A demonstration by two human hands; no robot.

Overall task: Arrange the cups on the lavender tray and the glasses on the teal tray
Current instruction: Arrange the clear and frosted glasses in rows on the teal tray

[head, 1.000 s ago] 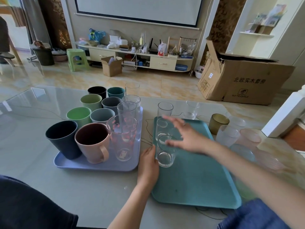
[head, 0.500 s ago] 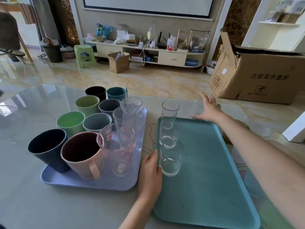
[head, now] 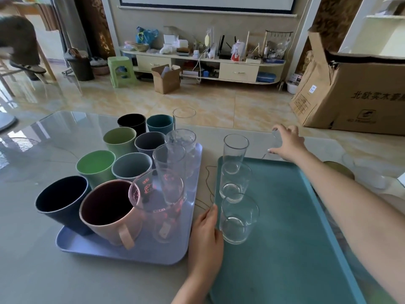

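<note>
Right hand [head: 287,142] fingers curled round clear glass tumbler [head: 276,139] beyond flat teal plastic tray [head: 285,249]; left hand [head: 206,235], fingers straight, steadies tray edge.

A person's left hand [head: 206,238] lies flat, palm down, fingers straight and pointing away from the body, forearm entering from the bottom edge. The right arm stretches far forward from the lower right, its hand [head: 287,142] curled, thumb and fingers closing round something clear.
</note>
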